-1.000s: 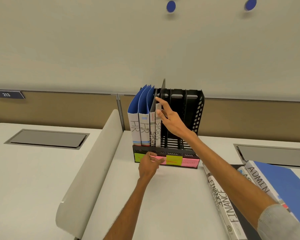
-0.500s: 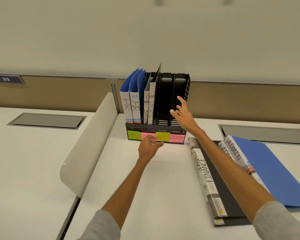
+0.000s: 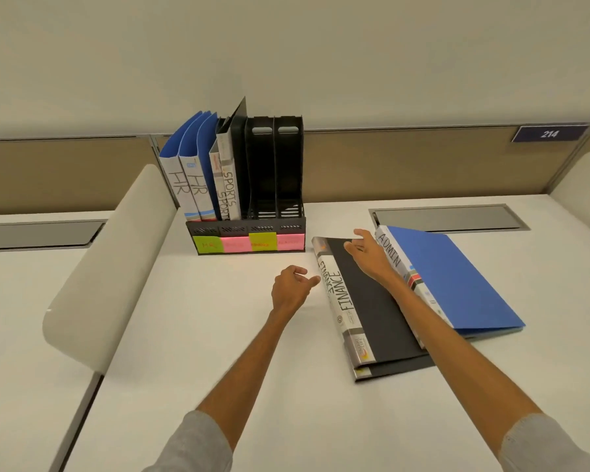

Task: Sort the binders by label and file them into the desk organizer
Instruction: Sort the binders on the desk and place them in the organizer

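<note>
With spread right hand over the black FINANCE-spined binder (left hand loosely curled, empty), it may drag the overlapping blue ADMIN-labelled folder.

Both hands reach forward, left hand loosely curled, right hand spread, fingers apart

HR binders, SPORTS binders, FINANCE binder, ADMIN binder (spines); sign: 214.

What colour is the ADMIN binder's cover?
Blue, seen in the head view: ADMIN binder.
</note>
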Available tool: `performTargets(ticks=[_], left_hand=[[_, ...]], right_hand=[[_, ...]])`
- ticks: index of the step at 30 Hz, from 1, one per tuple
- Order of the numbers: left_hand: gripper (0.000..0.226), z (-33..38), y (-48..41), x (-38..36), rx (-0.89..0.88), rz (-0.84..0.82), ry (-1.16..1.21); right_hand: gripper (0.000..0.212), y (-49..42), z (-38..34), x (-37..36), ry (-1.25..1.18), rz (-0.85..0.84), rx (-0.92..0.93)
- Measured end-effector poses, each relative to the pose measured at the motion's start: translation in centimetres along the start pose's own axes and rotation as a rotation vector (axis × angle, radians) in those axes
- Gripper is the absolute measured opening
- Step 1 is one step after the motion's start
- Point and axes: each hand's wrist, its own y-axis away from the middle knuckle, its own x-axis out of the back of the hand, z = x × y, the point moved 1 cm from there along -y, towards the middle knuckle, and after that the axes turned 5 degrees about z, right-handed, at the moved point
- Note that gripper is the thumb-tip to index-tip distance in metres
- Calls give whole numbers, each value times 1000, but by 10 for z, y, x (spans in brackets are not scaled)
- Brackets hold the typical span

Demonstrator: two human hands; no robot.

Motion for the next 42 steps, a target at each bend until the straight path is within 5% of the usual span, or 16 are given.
performTargets(ticks=[11,23,29,34,38,42], left_hand=[[41,39,31,-77,-80,-24,-54],[62,61,46,-142,-98,-140,-88],[64,52,46,-148,-88,52,-280],[87,41,45,-139,82,161,-545],[98,24,44,-131,258,115,-489],[84,5,45,-121,250,62,-326]], right_hand=[[43,28,65,82,109,251,-47],[56,42,126,118,241,154,-169],[51,46,125,110,265,178,-62],[43,48,110,85,335,164,141],[44,52,101,57,428,85,202],[48,55,102,35,533,-19,160]])
